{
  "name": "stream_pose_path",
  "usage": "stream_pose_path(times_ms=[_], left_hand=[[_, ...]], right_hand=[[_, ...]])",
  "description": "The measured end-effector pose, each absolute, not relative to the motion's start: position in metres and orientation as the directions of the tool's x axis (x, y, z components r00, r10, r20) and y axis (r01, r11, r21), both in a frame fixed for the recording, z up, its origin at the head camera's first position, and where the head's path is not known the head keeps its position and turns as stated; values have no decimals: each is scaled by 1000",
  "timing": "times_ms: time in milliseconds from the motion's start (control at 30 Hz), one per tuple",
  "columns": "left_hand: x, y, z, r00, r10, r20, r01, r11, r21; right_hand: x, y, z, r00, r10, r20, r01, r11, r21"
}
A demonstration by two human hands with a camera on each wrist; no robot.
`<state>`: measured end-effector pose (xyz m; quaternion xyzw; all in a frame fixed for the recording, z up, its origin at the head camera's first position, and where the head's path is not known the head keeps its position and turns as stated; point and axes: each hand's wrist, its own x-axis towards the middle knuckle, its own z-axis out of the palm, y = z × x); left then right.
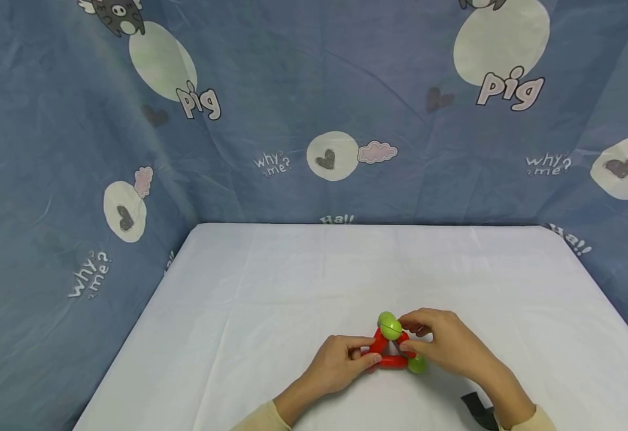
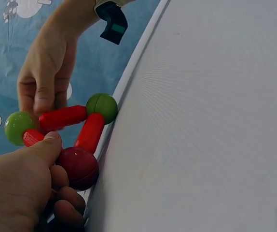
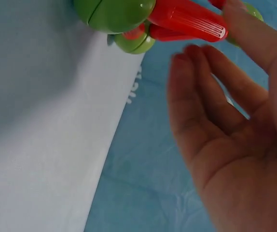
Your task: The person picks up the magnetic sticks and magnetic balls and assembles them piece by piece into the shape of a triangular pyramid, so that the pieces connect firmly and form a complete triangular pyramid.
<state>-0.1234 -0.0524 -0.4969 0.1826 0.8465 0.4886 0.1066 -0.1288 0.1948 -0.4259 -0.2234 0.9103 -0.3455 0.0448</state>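
A small frame of red rods (image 1: 393, 361) joined by balls stands on the white table. One green ball (image 1: 391, 328) tops it, another green ball (image 1: 417, 363) sits at its lower right, and a dark red ball (image 2: 78, 168) shows at a corner in the left wrist view. My left hand (image 1: 340, 362) grips the frame at its left, thumb on a rod by the red ball. On the other side, my right hand (image 1: 448, 338) has its thumb against a rod. In the right wrist view its fingers (image 3: 184, 96) are spread loosely, apart from the rods.
The white-covered table (image 1: 270, 287) stretches behind and to both sides of the hands. A blue printed cloth (image 1: 270, 90) hangs along its back and left. A black strap (image 1: 479, 410) is on the right wrist.
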Motion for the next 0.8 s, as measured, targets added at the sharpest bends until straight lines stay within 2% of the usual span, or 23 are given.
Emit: stream_pose_path(times_ms=[133,500,600,800], left_hand=[[-124,-52,-496,-913,408,-4,204,464,862],[-123,-52,-499,-911,410,39,245,464,852],[-124,-53,-496,-904,417,93,300,465,833],[-129,-51,-483,-868,407,285,468,475,746]], right_hand=[[-130,196,-424,-897,-442,17,-343,671,-658],[-129,194,-427,-884,-468,-10,-329,636,-698],[-129,193,-427,-883,-470,-16,-326,637,-699],[-130,195,-427,-876,-482,-5,-343,629,-698]])
